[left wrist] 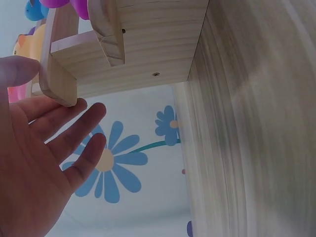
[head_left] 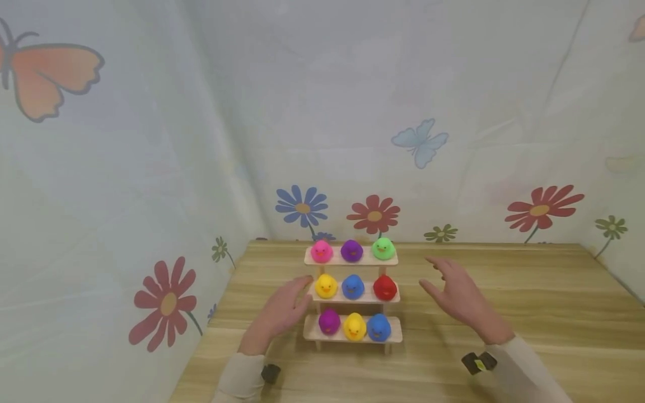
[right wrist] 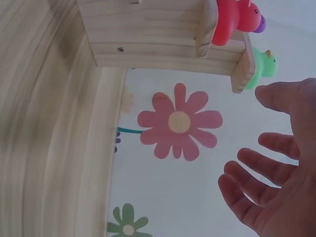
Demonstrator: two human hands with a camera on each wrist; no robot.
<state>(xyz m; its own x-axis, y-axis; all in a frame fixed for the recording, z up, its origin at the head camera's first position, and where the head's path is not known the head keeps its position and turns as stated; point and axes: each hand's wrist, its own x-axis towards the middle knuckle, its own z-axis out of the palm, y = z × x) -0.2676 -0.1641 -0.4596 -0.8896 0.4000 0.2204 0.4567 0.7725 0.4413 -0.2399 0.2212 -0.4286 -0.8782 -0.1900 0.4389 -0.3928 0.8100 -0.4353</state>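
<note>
**Head view: two spread hands flank a three-step duck rack**

A small wooden rack (head_left: 351,296) stands on the desk (head_left: 529,313) near the flowered backdrop, with nine rubber ducks in three rows. The top row holds a pink duck (head_left: 321,252), a purple duck (head_left: 351,251) and a green duck (head_left: 383,248); the middle row a yellow duck (head_left: 326,286), a blue duck (head_left: 353,286) and a red duck (head_left: 385,287). The bottom row has purple, yellow and blue ducks.

The left hand (head_left: 282,311) lies just beside the rack's left end, fingers straight and spread; in the left wrist view its fingertips (left wrist: 79,104) touch a shelf end. The right hand (head_left: 456,296) hovers apart from the rack's right side, fingers spread, holding nothing.
</note>
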